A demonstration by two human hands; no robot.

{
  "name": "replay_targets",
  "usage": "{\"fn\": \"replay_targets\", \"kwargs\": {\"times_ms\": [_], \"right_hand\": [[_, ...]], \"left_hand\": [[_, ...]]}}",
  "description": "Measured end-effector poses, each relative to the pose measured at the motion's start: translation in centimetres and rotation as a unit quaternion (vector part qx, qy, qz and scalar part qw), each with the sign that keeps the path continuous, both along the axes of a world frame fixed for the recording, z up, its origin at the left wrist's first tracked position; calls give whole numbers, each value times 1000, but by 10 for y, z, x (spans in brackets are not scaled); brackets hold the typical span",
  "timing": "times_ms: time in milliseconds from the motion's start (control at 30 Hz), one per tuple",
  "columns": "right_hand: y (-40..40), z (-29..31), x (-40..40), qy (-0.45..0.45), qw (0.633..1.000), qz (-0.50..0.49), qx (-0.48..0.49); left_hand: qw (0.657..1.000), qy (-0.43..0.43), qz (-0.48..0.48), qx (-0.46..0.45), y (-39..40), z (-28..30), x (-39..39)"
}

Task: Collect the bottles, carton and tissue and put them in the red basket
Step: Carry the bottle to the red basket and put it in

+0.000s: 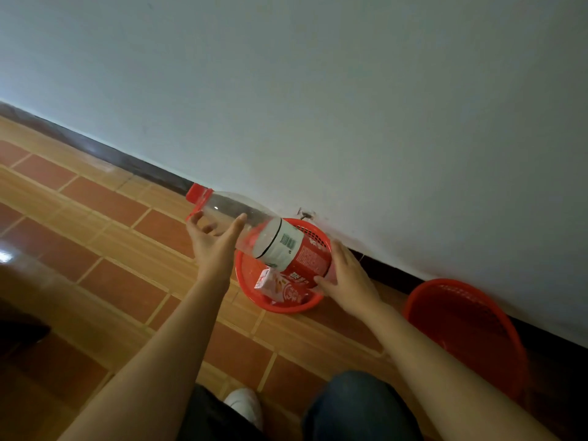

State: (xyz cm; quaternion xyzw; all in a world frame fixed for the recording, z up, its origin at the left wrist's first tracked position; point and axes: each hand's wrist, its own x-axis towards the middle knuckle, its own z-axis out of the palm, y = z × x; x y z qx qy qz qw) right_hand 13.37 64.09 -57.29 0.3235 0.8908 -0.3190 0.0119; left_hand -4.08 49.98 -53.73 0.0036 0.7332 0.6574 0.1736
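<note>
The left hand (pixel 213 241) was under the neck end of a big clear bottle (pixel 254 232). Its fingers were spread apart and mostly straight, with the thumb up against the clear side and the fingertips near the red cap (pixel 198 193). It touched the bottle but did not wrap around it.

The right hand (pixel 348 281) was at the bottom end of the bottle. Its thumb pressed on the red label and its fingers curved around the far side, so it held the bottle.

The bottle lay on its side in the air, right over a red basket (pixel 280 305) on the floor by the wall. Inside the basket lay a small red and white carton (pixel 275 286).

There was one bottle and one carton. There were two red baskets: the second red basket (pixel 464 329) sat near the first, off to the right, along the same wall.
</note>
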Motion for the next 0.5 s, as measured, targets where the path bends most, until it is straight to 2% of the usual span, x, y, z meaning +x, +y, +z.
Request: {"fn": "replay_targets", "kwargs": {"times_ms": [133, 300, 500], "right_hand": [[0, -12, 2, -33, 998, -37, -29], [-4, -34, 1, -79, 989, -62, -113], [-12, -51, 0, -92, 981, -67, -158]], "left_hand": [[999, 44, 7, -9, -7, -4, -11], [990, 113, -40, -72, -3, -12, -4], [984, 115, -84, -111, 2, -31, 0]]}}
